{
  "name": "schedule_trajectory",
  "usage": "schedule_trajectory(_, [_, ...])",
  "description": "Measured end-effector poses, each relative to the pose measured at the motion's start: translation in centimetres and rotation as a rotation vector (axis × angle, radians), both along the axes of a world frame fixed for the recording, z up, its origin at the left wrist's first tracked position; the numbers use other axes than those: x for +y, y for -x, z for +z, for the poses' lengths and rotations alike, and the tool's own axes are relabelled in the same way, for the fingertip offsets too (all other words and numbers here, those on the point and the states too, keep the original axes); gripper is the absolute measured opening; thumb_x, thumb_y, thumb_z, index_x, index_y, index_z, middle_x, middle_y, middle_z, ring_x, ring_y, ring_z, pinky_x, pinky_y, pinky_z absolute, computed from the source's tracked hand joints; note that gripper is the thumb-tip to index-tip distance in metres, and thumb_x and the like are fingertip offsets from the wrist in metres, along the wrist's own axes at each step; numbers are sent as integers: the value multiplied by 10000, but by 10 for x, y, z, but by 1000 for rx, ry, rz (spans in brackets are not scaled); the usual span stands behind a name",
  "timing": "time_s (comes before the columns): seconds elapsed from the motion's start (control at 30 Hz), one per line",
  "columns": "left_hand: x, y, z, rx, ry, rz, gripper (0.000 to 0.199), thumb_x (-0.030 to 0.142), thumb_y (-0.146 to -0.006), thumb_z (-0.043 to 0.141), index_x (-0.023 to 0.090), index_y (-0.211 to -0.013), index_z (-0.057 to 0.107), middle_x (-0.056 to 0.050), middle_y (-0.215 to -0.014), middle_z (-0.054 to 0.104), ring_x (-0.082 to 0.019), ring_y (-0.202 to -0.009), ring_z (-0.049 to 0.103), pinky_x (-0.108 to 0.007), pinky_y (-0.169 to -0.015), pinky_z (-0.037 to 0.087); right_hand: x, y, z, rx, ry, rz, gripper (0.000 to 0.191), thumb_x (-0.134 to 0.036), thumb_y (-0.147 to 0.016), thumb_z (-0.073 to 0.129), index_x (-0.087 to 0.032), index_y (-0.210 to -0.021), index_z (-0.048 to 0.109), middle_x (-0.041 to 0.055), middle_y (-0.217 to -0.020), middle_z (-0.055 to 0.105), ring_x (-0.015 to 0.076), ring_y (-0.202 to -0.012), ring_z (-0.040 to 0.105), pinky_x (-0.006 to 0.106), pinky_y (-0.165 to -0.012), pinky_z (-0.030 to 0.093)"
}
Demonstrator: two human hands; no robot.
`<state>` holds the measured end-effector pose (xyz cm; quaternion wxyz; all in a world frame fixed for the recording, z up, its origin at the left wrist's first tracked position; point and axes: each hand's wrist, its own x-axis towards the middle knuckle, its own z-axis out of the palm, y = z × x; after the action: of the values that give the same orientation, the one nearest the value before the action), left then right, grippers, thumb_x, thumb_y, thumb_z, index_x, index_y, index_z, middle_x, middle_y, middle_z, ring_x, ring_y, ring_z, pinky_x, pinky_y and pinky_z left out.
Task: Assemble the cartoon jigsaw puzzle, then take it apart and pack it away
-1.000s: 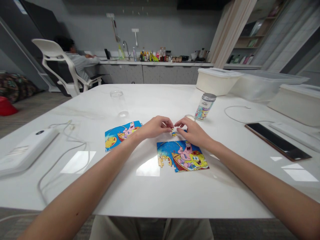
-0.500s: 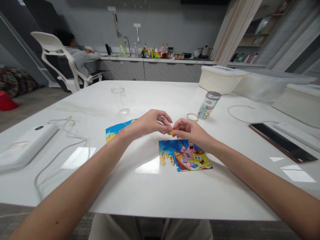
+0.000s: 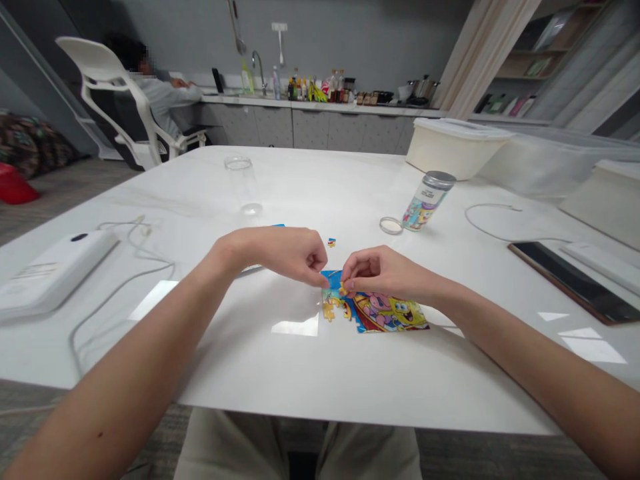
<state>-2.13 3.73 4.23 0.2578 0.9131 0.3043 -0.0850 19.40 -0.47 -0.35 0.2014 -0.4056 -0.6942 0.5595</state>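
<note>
Yellow jigsaw piece pinched in fingertips of right hand, held low at ragged edge of partly built SpongeBob puzzle, lined up with gap; left hand curled closed at blue corner, seemingly bracing it.

Nothing legible: puzzle jar label & pwr bank print too small.

view: worn on my head | faces: forward and down at my left hand and right hand | range: close on the table | far counter: small, probably warped
</note>
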Motion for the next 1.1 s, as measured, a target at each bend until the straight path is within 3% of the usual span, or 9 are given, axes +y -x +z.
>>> schedule_trajectory(0.2, [-10,-14,-8,101,-48,3,297,355,-724,643,197,-526,489,54,-505,493,-85,-454,403,-259,-491,269,-6,5,0,-147,-139,60,33,-187,-746,647,-195,-740,679,-5,-704,679,107,-607,584,234,-535,434])
schedule_trajectory(0.4, [-9,-16,-13,125,-67,7,257,402,-697,673,209,-562,569,44,-536,560,-105,-495,483,-252,-511,283,-4,5,-5,-66,-30,42,56,-195,-748,653,-187,-803,651,13,-737,694,132,-674,635,254,-590,478])
schedule_trajectory(0.63, [-7,-16,-17,105,-35,2,279,424,-683,694,212,-557,564,49,-517,555,-109,-494,486,-253,-501,286,-2,2,-8,-71,-9,42,128,-214,-742,695,-187,-864,667,29,-804,729,147,-745,672,269,-657,509])
schedule_trajectory(0.87, [-5,-14,-22,49,-10,29,276,427,-648,723,216,-547,575,56,-538,579,-103,-482,485,-265,-513,295,-3,3,-10,-77,-25,53,146,-233,-737,699,-190,-875,683,42,-855,738,159,-763,674,273,-639,513])
schedule_trajectory(1.1, [-5,-15,-24,81,-32,11,278,472,-672,695,221,-603,597,48,-557,601,-111,-497,509,-254,-524,305,-7,8,-5,-96,-69,42,148,-140,-713,638,-197,-850,639,4,-767,699,115,-621,618,232,-518,460])
